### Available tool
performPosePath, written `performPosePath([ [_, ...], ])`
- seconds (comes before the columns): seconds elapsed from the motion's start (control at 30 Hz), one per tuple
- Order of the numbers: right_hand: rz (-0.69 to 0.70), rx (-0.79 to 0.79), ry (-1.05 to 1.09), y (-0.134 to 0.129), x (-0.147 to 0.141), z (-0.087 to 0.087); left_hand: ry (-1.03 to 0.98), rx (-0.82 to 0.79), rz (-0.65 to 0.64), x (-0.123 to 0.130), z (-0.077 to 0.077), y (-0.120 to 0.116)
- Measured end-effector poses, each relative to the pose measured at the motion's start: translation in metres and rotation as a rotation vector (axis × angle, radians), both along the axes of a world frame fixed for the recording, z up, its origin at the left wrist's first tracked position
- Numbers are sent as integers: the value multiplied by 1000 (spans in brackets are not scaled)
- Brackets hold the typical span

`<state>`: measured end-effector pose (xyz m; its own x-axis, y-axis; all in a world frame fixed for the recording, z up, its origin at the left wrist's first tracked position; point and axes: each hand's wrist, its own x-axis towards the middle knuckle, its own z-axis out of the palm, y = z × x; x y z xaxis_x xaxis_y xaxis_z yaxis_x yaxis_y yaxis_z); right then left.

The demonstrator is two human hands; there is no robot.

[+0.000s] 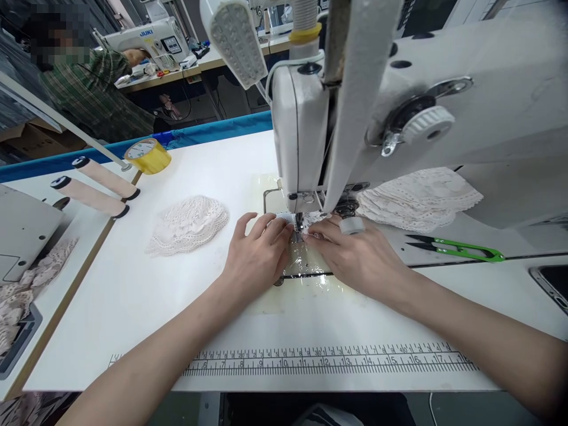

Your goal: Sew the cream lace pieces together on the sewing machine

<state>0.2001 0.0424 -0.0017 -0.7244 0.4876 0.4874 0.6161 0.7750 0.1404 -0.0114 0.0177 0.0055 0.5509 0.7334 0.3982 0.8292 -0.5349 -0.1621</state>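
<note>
At the needle (299, 222): white lace (316, 218), just beyond bunched fingertips of right hand (361, 251), the nearer one. Left hand (258, 253) opposite, fingers slightly spread. Pinch, lace's long axis: cannot tell. Farther right, green snips (461, 248).

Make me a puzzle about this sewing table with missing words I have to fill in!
The roll of tape is colored ____.
Beside the tape lie ____ spools of thread.
The handles of the snips are ____.
Of the tape and the snips, the right hand is nearer to the ____.

Missing words: yellow; two; green; snips.
</note>
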Motion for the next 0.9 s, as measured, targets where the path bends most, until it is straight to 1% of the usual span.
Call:
performPosePath([
  [0.33,-49,-12,-57,2,-3,2,-2,-64,88,-1,-4,3],
  [0.6,-57,-9,-54,4,2,2,-31,-44,92,-3,-5,1],
  [0.9,-107,-65,-29,6,0,2,-91,-26,76,-4,0,-1],
])
